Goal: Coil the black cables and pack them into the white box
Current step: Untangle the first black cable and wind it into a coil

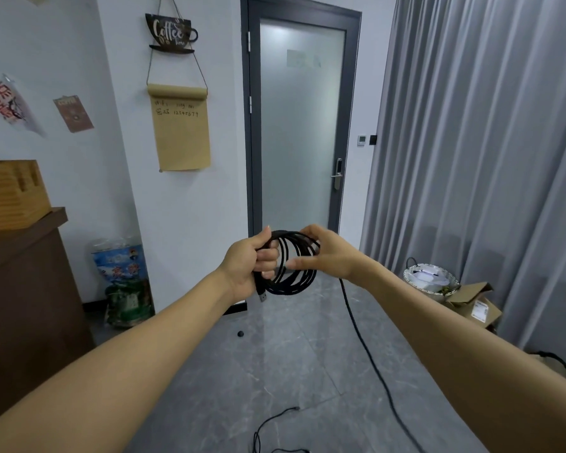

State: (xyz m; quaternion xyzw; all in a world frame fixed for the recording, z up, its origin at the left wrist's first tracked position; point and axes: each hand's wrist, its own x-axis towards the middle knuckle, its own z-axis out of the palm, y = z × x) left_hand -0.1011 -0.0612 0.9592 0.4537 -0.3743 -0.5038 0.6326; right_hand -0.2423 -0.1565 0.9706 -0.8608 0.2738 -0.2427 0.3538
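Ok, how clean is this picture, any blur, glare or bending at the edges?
Head view: even, soft light with faint shadows; the coiled black cable and both hands are fairly sharp; the posters at the left edge look smeared; the frosted door carries a mild bright patch; wide-angle bending tilts the curtain.

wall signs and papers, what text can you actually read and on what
"Coffee": cup-shaped sign; smaller word beneath too blurred.
"12345679": handwritten on brown paper roll; writing before it unclear.
Red characters on poster: blurred.
Small card, bag, box label: unreadable.
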